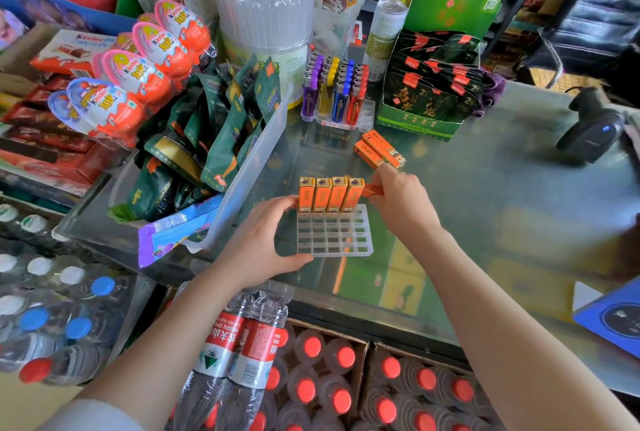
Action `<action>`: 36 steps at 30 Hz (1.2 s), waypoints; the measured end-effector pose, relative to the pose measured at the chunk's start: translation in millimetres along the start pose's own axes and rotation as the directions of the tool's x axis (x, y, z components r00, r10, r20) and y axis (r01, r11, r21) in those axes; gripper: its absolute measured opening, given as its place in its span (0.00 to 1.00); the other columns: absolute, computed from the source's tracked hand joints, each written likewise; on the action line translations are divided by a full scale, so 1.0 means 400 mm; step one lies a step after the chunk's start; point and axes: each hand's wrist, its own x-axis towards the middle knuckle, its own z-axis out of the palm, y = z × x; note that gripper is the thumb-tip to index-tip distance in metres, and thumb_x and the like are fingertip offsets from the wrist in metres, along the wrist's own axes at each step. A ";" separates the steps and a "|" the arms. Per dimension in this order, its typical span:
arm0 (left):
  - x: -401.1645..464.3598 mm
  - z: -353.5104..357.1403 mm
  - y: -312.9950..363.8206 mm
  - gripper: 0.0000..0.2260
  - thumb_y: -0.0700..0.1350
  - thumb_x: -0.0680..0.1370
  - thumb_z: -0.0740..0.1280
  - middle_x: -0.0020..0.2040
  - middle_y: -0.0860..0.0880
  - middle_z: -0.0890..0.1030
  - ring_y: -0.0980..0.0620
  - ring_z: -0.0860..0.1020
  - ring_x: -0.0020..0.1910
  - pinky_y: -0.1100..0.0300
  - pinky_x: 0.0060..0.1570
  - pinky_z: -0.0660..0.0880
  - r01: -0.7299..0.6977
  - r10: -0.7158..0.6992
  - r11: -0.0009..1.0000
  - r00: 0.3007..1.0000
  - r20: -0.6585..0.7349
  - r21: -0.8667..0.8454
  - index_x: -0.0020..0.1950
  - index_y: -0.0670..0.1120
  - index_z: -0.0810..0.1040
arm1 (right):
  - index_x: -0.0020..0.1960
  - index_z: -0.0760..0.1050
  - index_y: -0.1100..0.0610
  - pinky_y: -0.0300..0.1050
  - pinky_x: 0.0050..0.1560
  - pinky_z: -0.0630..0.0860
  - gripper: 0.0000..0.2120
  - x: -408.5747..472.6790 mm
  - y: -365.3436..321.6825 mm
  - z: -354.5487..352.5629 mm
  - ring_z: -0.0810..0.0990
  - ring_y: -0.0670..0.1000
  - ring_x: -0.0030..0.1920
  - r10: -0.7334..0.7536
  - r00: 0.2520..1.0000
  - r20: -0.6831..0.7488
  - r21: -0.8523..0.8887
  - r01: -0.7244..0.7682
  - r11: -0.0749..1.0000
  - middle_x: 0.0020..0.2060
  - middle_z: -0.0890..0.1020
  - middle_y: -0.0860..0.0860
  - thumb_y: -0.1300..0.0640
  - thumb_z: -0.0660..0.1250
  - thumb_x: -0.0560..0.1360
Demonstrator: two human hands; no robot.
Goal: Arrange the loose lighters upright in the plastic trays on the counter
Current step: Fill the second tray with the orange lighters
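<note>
Clearly mid-filling: four orange lighters (330, 194) stand upright in the clear grid tray's (335, 238) far row. The left hand (263, 240) clasps the tray's edge; the right hand (398, 200) pinches a fifth lighter (373, 190), which next needs tipping upright into the row's end slot. Loose lighters (379, 152) lie just beyond.

Arms: two, bare from wrist to past the elbow.
Left hand (258, 243): no ring, no watch, no glove.
Right hand (401, 203): bare likewise, wrist unadorned.
Sleeve (100, 416): pale white-grey fabric, showing on the left upper arm at the lower edge.
</note>
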 end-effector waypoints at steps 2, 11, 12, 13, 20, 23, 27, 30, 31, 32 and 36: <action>-0.001 0.001 0.000 0.35 0.52 0.65 0.74 0.64 0.55 0.68 0.60 0.64 0.63 0.61 0.63 0.62 -0.009 0.009 1.000 1.000 -0.006 0.000 0.67 0.50 0.63 | 0.52 0.74 0.57 0.42 0.41 0.70 0.08 -0.012 0.014 -0.014 0.75 0.52 0.40 0.036 0.999 -0.001 0.222 -0.035 0.974 0.43 0.79 0.50 0.63 0.65 0.73; -0.002 0.003 -0.006 0.36 0.53 0.65 0.74 0.65 0.54 0.70 0.59 0.65 0.64 0.62 0.63 0.63 -0.010 0.010 1.000 1.000 -0.009 -0.006 0.68 0.50 0.63 | 0.42 0.76 0.54 0.34 0.43 0.75 0.10 -0.070 0.016 -0.005 0.79 0.42 0.35 0.027 0.999 -0.025 0.752 0.001 0.659 0.36 0.82 0.48 0.69 0.65 0.73; -0.002 0.003 -0.005 0.36 0.53 0.65 0.74 0.65 0.54 0.69 0.59 0.65 0.64 0.62 0.63 0.63 -0.008 0.008 1.000 1.000 -0.007 -0.005 0.69 0.50 0.63 | 0.42 0.76 0.54 0.35 0.44 0.74 0.09 -0.070 0.020 0.000 0.79 0.42 0.35 -0.009 1.000 -0.006 0.689 0.011 0.724 0.35 0.81 0.47 0.68 0.65 0.72; -0.001 0.002 -0.004 0.36 0.53 0.65 0.74 0.65 0.54 0.69 0.59 0.65 0.64 0.61 0.63 0.63 -0.008 0.008 1.000 1.000 -0.004 -0.005 0.69 0.50 0.63 | 0.41 0.76 0.53 0.34 0.43 0.73 0.08 -0.069 0.023 0.003 0.78 0.41 0.35 -0.038 0.999 0.013 0.620 0.021 0.784 0.34 0.81 0.45 0.66 0.66 0.72; -0.003 0.000 0.001 0.36 0.52 0.65 0.74 0.65 0.55 0.68 0.59 0.65 0.64 0.62 0.63 0.62 0.006 -0.006 1.000 1.000 0.004 -0.008 0.69 0.50 0.62 | 0.45 0.79 0.56 0.30 0.35 0.68 0.04 -0.058 0.029 0.005 0.73 0.45 0.31 -0.174 0.985 -0.011 0.366 0.166 0.915 0.33 0.79 0.48 0.63 0.68 0.71; -0.003 0.001 0.003 0.36 0.52 0.65 0.74 0.64 0.57 0.67 0.62 0.64 0.63 0.64 0.62 0.61 0.005 -0.005 1.000 1.000 0.001 -0.002 0.69 0.50 0.62 | 0.45 0.78 0.58 0.42 0.39 0.70 0.03 -0.049 0.041 0.011 0.74 0.55 0.34 -0.221 0.975 -0.022 0.293 0.218 0.931 0.38 0.81 0.56 0.62 0.69 0.71; -0.002 0.003 0.011 0.35 0.52 0.65 0.74 0.61 0.58 0.66 0.62 0.64 0.61 0.64 0.60 0.61 0.010 -0.010 1.000 1.000 -0.020 0.002 0.69 0.50 0.62 | 0.43 0.76 0.63 0.38 0.35 0.68 0.03 -0.043 0.037 0.022 0.73 0.55 0.34 -0.234 0.969 -0.078 0.273 0.246 0.930 0.38 0.80 0.56 0.63 0.68 0.72; 0.000 0.005 0.017 0.35 0.51 0.65 0.74 0.60 0.59 0.65 0.61 0.65 0.60 0.63 0.60 0.62 0.020 -0.020 1.000 0.999 -0.046 -0.002 0.68 0.50 0.63 | 0.43 0.75 0.62 0.38 0.34 0.66 0.02 -0.032 0.019 0.016 0.74 0.54 0.35 -0.214 0.975 -0.058 0.286 0.222 0.932 0.38 0.79 0.54 0.64 0.67 0.72; -0.001 0.005 0.018 0.34 0.52 0.65 0.75 0.60 0.59 0.66 0.61 0.65 0.60 0.63 0.60 0.62 0.021 -0.021 1.000 0.998 -0.056 0.001 0.67 0.49 0.64 | 0.43 0.74 0.62 0.39 0.36 0.65 0.01 -0.026 0.017 0.008 0.73 0.54 0.35 -0.236 0.972 -0.019 0.263 0.232 0.936 0.38 0.78 0.53 0.65 0.66 0.72; -0.003 0.006 0.017 0.34 0.52 0.65 0.75 0.60 0.58 0.66 0.60 0.65 0.60 0.62 0.60 0.62 0.022 -0.021 1.000 0.998 -0.062 0.006 0.67 0.48 0.64 | 0.42 0.74 0.63 0.40 0.37 0.64 0.02 -0.018 0.018 -0.004 0.72 0.53 0.36 -0.274 0.961 0.023 0.235 0.261 0.936 0.37 0.76 0.52 0.68 0.65 0.71; -0.006 0.007 0.015 0.34 0.51 0.65 0.75 0.60 0.56 0.68 0.58 0.65 0.61 0.61 0.61 0.63 0.013 -0.012 1.000 0.997 -0.082 0.016 0.67 0.47 0.65 | 0.51 0.76 0.65 0.48 0.49 0.73 0.16 0.019 0.035 -0.029 0.74 0.56 0.45 -0.285 0.959 -0.014 0.142 0.284 0.948 0.47 0.77 0.55 0.73 0.58 0.67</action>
